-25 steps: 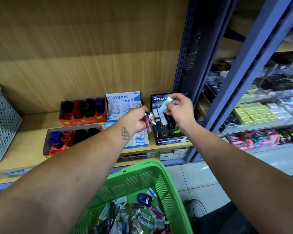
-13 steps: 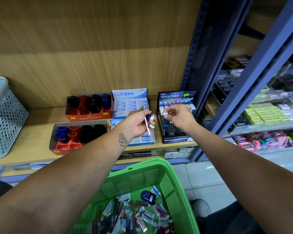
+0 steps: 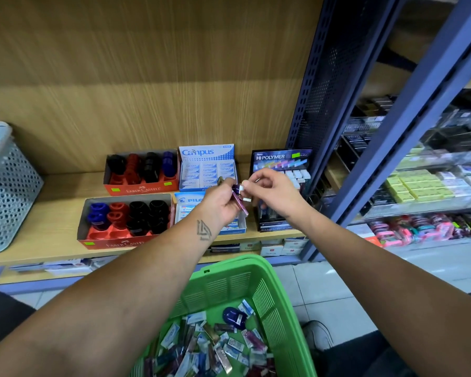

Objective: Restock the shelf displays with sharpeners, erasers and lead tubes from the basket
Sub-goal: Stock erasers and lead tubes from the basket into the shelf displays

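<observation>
Lead tubes (image 3: 239, 198) are gripped as a small bunch in the left hand (image 3: 223, 201), raised above the far rim of the green basket (image 3: 280, 303). One white cap is pinched by the right hand (image 3: 272, 190), just beyond, before the Hi-Polymer display (image 3: 280, 159) on the shelf edge.

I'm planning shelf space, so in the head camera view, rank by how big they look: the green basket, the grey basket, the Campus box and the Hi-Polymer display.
1. green basket, though it is nearest the camera, which inflates it
2. grey basket, cut off by the frame edge
3. Hi-Polymer display and Campus box: they look alike, and hands hide part of the display
</observation>
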Available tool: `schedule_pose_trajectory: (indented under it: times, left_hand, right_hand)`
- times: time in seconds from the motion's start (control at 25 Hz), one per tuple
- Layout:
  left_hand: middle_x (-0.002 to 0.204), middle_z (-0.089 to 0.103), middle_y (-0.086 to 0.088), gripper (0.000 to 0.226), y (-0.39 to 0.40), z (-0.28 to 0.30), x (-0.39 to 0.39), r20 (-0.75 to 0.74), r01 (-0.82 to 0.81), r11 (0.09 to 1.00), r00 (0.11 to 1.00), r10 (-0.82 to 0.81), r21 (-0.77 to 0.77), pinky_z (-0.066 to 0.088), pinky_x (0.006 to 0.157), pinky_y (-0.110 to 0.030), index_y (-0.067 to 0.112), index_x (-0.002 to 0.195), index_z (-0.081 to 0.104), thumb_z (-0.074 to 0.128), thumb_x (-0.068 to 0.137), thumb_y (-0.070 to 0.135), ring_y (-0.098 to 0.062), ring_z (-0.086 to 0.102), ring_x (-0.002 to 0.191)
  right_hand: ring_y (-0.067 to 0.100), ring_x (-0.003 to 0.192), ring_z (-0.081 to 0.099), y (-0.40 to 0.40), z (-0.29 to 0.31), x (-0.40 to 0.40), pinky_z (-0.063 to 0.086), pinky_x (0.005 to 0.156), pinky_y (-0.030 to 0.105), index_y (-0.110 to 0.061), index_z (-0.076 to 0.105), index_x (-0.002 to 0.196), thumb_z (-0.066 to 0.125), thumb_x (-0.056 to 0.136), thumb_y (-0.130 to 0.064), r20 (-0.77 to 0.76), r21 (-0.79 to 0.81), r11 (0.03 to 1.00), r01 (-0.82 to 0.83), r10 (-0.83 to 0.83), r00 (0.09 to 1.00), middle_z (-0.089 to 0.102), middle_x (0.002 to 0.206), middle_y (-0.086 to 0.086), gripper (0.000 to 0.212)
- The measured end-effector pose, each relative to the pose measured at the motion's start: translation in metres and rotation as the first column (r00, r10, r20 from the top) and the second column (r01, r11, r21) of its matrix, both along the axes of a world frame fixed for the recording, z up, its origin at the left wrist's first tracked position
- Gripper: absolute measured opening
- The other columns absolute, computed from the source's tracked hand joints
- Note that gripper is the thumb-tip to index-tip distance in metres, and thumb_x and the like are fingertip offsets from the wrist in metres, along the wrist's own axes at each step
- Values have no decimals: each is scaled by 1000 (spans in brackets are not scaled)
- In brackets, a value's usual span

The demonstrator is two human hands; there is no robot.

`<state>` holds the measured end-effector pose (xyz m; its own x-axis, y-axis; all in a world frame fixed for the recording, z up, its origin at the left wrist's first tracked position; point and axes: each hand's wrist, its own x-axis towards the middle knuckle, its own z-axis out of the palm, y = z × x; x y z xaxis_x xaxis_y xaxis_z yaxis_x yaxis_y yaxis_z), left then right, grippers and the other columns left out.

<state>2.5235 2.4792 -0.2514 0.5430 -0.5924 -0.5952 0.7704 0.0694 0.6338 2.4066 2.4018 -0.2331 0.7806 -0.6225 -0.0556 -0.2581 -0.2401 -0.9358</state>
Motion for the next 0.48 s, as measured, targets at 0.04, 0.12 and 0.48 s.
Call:
schedule_pose_trajectory:
  times: [0.04, 0.12, 0.48]
  left_hand:
    - [71, 52, -17, 5, 0, 2, 0, 20, -37, 999, 999, 37, 14, 53, 49, -35, -2, 95, 49, 48, 99, 2, -24, 55, 52]
    - [74, 52, -17, 5, 4, 4, 0, 52, -104, 994, 993, 102, 37, 52, 50, -36, -2, 103, 49, 49, 99, 1, -24, 52, 52]
    - [96, 56, -20, 27, 8, -3, 13, 166, -232, 964, 964, 209, 132, 52, 47, -32, 4, 125, 42, 49, 99, 1, -25, 56, 62]
  right_hand:
    - [15, 63, 59, 6, 1, -3, 50, 59, 29, -6, 59, 100, 79, 84, -25, -13, 23, 997, -71, 71, 997, 64, 80, 7, 32]
    - [22, 65, 63, 16, -2, -7, 55, 63, 36, -7, 51, 101, 84, 79, -14, -72, 2, 988, -152, 151, 986, 62, 80, 12, 40]
    - [16, 60, 66, 3, 6, -10, 54, 59, 19, -8, 63, 127, 61, 88, 14, -121, 91, 980, -174, 185, 975, 60, 83, 12, 44]
